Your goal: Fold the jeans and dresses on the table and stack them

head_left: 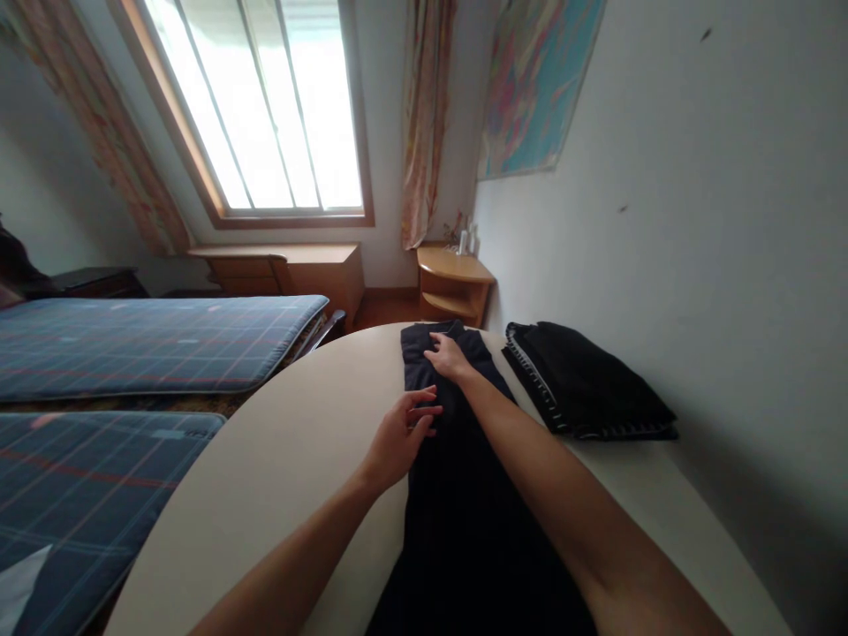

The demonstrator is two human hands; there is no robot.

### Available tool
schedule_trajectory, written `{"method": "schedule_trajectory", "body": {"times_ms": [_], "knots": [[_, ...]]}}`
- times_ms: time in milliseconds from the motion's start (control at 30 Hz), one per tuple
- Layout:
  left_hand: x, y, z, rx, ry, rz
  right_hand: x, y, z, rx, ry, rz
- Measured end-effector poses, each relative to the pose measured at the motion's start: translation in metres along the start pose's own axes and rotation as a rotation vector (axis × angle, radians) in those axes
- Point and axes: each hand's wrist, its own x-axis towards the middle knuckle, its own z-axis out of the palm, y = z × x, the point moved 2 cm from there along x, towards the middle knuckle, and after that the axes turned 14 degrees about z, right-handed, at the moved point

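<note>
A dark garment (464,495), which looks like a pair of trousers folded lengthwise, lies along the cream table (318,415) and runs from its far edge toward me. My right hand (449,356) rests on the far end of the trousers, near what looks like the waistband, fingers stretched out. Nearer to me, my left hand (403,435) is at the left edge of the cloth with its fingers apart. Whether its fingertips touch the fabric I cannot tell. The near end of the trousers runs out of the picture.
A folded black cloth with white edge stitching (586,380) lies on the table at the right, close to the wall (729,265). Two beds with plaid mattresses (152,344) stand at the left. Beyond the table are a wooden corner shelf (454,265) and a low desk (318,256).
</note>
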Motion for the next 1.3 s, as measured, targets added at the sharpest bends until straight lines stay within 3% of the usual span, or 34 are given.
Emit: {"method": "schedule_trajectory", "body": {"times_ms": [133, 267, 467, 567, 667, 833, 1000, 1300], "knots": [[-0.013, -0.006, 0.011, 0.407, -0.203, 0.139, -0.010, 0.024, -0.013, 0.003, -0.035, 0.003], [-0.024, -0.011, 0.015, 0.655, -0.360, 0.103, -0.034, 0.037, -0.026, -0.026, -0.041, -0.037], [-0.026, -0.011, 0.014, 0.818, -0.448, 0.118, -0.089, 0.058, -0.048, -0.149, -0.025, -0.186], [-0.023, -0.014, 0.012, 0.848, -0.481, 0.136, -0.113, 0.071, -0.045, -0.321, -0.072, -0.264], [-0.018, -0.019, 0.009, 0.861, -0.493, 0.161, -0.126, 0.082, -0.032, -0.445, -0.127, -0.222], [-0.008, -0.025, -0.002, 0.919, -0.466, 0.142, -0.120, 0.080, -0.015, -0.507, -0.110, -0.164], [-0.007, -0.013, -0.016, 0.926, -0.362, 0.155, -0.102, 0.069, -0.008, -0.510, -0.073, -0.116], [-0.015, 0.012, -0.005, 0.861, -0.428, 0.095, -0.102, 0.070, -0.011, -0.398, -0.019, -0.161]]}}
